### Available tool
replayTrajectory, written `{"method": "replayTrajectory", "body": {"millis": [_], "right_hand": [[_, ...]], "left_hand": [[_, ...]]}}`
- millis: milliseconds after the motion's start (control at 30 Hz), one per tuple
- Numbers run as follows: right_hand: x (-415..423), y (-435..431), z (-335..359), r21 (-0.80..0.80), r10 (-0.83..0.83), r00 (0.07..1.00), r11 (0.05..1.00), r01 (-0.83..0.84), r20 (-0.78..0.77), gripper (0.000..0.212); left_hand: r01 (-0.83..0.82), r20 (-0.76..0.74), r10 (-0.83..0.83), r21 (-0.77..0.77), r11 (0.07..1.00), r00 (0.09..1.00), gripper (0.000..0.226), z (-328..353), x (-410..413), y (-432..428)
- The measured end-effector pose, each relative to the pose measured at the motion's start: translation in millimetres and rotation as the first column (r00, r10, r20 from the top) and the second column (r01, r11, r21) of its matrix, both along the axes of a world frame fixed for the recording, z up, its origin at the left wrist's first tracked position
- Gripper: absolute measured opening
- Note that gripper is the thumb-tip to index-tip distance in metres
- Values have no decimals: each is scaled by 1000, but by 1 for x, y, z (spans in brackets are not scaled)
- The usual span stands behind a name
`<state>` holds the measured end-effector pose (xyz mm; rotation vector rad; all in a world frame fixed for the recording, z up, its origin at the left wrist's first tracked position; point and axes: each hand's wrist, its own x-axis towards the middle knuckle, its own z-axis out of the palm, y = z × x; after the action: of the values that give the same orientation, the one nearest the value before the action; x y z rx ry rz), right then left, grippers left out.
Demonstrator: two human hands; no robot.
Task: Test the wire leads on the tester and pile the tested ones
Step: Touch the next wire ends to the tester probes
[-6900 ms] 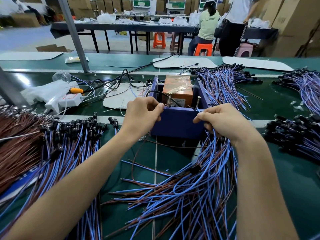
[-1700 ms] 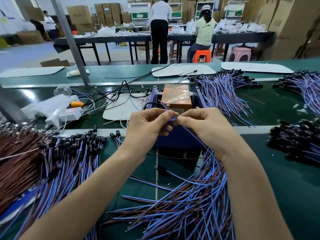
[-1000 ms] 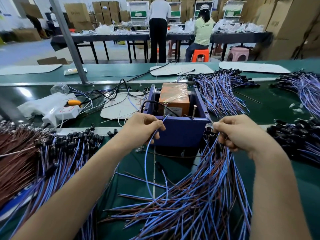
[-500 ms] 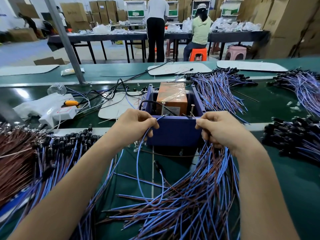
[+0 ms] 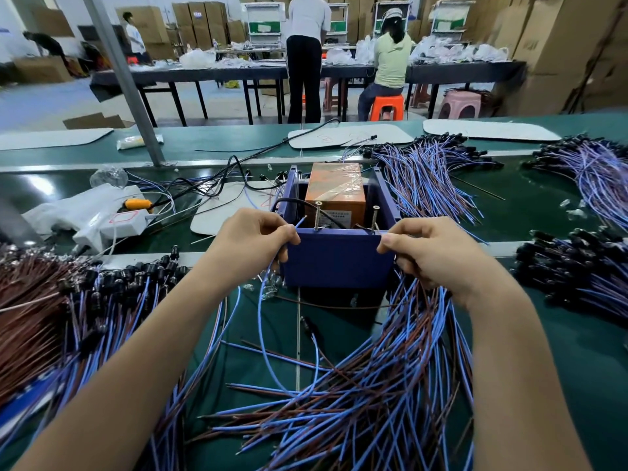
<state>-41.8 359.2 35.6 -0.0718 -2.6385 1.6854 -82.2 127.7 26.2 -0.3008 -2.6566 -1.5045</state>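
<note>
The tester is a blue open box (image 5: 336,260) holding an orange block (image 5: 334,188) and two upright metal screws (image 5: 317,215). My left hand (image 5: 251,239) pinches a blue wire lead (image 5: 263,317) at the box's front left corner, its bare tip close to the left screw. My right hand (image 5: 431,249) grips the top of a bundle of blue and brown leads (image 5: 390,368) at the box's front right corner. The held lead loops down into that bundle on the green table (image 5: 594,351).
A pile of leads with black connectors (image 5: 112,300) lies at my left, beside brown wires (image 5: 30,317). More lead piles (image 5: 435,178) lie behind and right of the tester. A white power strip (image 5: 108,226) and black cables sit far left. People work at distant tables.
My left hand has brought the blue lead's tip up beside the tester's left screw. My right hand came in from the right to the box's front right corner with the bundle.
</note>
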Motion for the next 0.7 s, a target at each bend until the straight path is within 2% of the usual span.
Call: {"method": "replayTrajectory", "body": {"millis": [267,700], "right_hand": [[-5,-3,-5,-8,-31,999,1000,30,-16,19],[-3,-1,-3,-27,-25,1000,999,25,-3,16]], "left_hand": [[51,-3,-51,28,998,999,25,-6,0,7],[107,-47,-109,-44,993,993,23,-4,4,8]]}}
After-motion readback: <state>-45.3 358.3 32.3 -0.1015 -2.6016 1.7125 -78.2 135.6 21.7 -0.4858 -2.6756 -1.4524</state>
